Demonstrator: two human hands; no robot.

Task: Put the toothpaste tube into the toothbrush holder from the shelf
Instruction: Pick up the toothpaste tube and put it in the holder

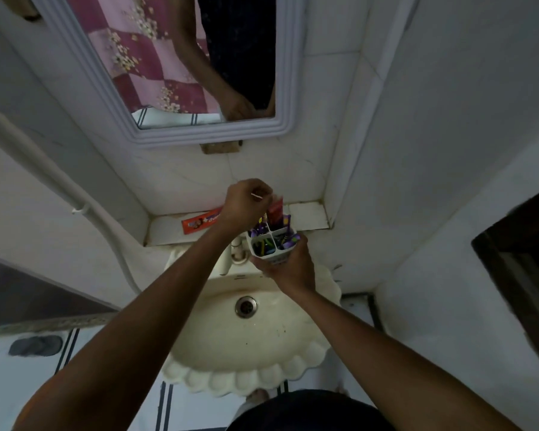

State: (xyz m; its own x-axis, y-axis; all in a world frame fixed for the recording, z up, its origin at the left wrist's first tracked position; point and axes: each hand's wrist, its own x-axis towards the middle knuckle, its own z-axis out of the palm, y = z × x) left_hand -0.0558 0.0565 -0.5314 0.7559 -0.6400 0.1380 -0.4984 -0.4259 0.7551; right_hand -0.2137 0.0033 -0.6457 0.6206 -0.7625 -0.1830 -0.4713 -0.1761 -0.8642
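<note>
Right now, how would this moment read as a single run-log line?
left hand: lowering red toothpaste tube into rear compartment | right hand: holding toothbrush holder over sink | orange box: on shelf

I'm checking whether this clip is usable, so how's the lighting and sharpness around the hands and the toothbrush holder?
Head view: dim, flat light with no glare; wide-angle bending curves the walls and mirror; the left hand and the red toothpaste tube are slightly motion-blurred; the toothbrush holder in the right hand is sharper, its contents murky.
</note>
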